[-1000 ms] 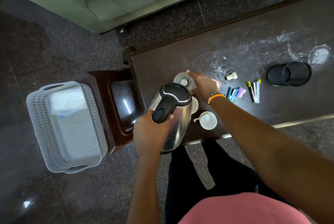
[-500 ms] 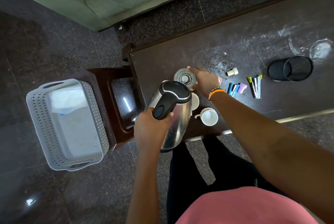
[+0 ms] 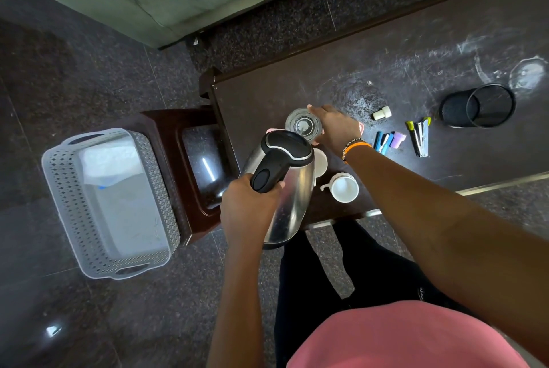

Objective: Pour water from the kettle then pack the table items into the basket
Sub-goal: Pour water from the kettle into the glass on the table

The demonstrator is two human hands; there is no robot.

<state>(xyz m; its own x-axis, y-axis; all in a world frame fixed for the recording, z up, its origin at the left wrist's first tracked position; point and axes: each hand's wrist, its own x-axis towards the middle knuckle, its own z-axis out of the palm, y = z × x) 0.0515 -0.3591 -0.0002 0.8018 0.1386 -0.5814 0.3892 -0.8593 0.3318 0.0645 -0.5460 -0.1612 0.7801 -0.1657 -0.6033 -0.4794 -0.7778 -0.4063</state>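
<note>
Left grip (image 3: 249,207) clenched round the steel kettle (image 3: 285,189) handle, spout just short of the glass tumbler (image 3: 303,126) steadied by the right grip (image 3: 335,126); over-tilting risks spilling onto the surface (image 3: 416,70).

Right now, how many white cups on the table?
2. One white cup stands in the open near the table's front edge, handle pointing left. A second white cup sits just behind it, mostly hidden by the kettle. More could be hidden under the kettle.
</note>
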